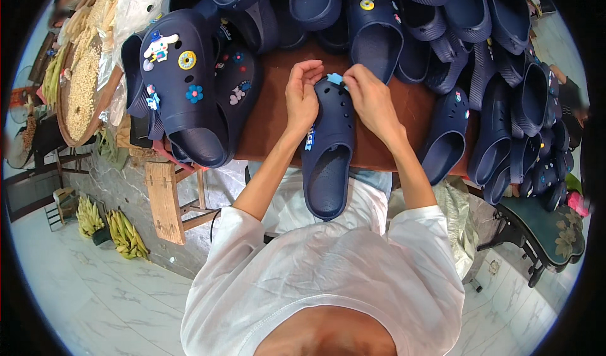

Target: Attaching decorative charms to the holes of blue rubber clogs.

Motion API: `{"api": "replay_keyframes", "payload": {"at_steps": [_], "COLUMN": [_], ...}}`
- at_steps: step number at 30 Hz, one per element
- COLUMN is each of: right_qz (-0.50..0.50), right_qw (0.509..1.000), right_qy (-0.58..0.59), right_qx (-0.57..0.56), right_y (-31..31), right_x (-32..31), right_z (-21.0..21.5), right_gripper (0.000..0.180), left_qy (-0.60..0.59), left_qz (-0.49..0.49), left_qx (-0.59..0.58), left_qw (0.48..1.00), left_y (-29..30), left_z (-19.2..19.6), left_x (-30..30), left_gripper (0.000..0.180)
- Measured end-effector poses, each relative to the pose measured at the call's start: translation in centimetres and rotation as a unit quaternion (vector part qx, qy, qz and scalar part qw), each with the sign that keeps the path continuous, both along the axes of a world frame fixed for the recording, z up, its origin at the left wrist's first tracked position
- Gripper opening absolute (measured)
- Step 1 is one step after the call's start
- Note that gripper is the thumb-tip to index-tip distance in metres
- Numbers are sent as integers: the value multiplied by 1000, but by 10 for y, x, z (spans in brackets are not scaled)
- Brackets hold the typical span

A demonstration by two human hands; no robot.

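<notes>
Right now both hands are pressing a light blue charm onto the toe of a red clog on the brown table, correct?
Not quite: the clog is navy blue, not red. The head view shows the left hand and right hand at its toe with the light blue charm between them, on the brown table.

It looked like a small shoe stall or workshop: dozens of navy clogs (492,72) crowded a brown table (404,103) across the top, with grain baskets (82,91) upper left and bananas (126,233) lower left.

Both hands (338,97) press light-blue charm (334,78) onto navy clog (328,148).
</notes>
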State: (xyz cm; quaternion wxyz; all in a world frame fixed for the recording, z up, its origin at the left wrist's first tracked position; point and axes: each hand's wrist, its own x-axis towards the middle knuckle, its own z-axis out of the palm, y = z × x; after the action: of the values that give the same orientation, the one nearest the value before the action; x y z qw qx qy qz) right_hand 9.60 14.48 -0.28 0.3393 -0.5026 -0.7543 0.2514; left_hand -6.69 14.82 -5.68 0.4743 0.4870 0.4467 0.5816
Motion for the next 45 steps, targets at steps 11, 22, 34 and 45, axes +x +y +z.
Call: {"api": "replay_keyframes", "payload": {"at_steps": [11,22,34,45], "right_qz": [-130,-182,-31,66], "right_qw": [990,982,995,997], "right_qy": [-47,-58,54,-31], "right_qx": [-36,-6,-82,-37], "right_y": [-50,-67,-60,-65], "right_x": [64,58,10,-8], "right_z": [-35,-38,29,33], "right_gripper": [12,22,12,16], "left_qy": [231,308,187,288], "left_qz": [-140,-297,-103,-197], "left_qx": [38,138,42,100], "left_qw": [962,893,976,932], "left_y": [1,-1,-66,-87], "left_z": [50,42,43,30], "left_x": [23,70,-58,-74], "left_gripper": [35,20,31,57]}}
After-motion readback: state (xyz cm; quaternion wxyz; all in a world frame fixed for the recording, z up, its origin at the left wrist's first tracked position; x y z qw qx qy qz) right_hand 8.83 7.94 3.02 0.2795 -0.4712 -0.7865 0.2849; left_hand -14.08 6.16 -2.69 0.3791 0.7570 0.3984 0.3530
